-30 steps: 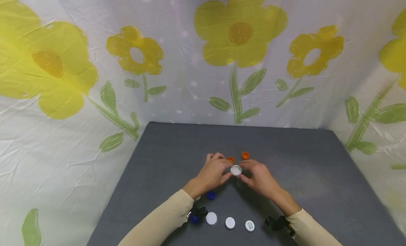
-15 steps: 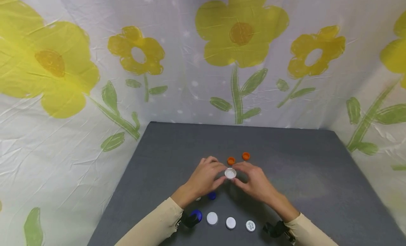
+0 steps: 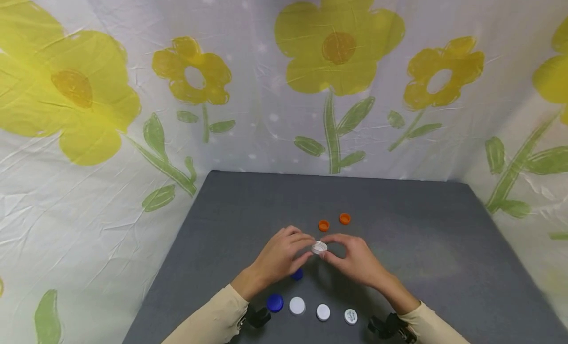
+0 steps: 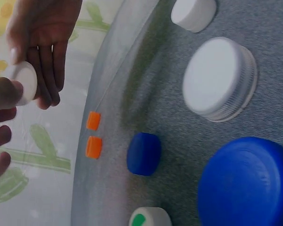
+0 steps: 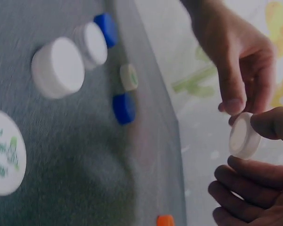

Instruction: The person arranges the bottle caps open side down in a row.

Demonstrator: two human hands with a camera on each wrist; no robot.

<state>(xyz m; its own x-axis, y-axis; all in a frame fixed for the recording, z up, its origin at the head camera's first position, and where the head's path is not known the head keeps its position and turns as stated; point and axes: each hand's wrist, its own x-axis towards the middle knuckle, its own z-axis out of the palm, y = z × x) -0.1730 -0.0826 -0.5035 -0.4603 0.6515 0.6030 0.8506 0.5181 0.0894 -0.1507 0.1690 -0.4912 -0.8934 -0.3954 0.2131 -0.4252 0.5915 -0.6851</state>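
Note:
A white bottle cap is held above the table, between my two hands, its ridged side and open hollow showing in the head view. My left hand pinches it from the left; in the left wrist view the thumb presses on its flat face. From the other side my right hand grips it with thumb and fingers. The cap stands tilted on edge in the right wrist view. Just beyond the hands lie two orange caps.
Nearer me on the dark table is a row with a large blue cap and three white caps. A smaller blue cap lies by the left hand, with a white cap bearing a green mark near it. A flowered curtain surrounds the table.
Both hands have shifted left and a little toward me with the white cap. The cap has tipped from facing up to tilted. The large blue cap is now uncovered by the left wrist.

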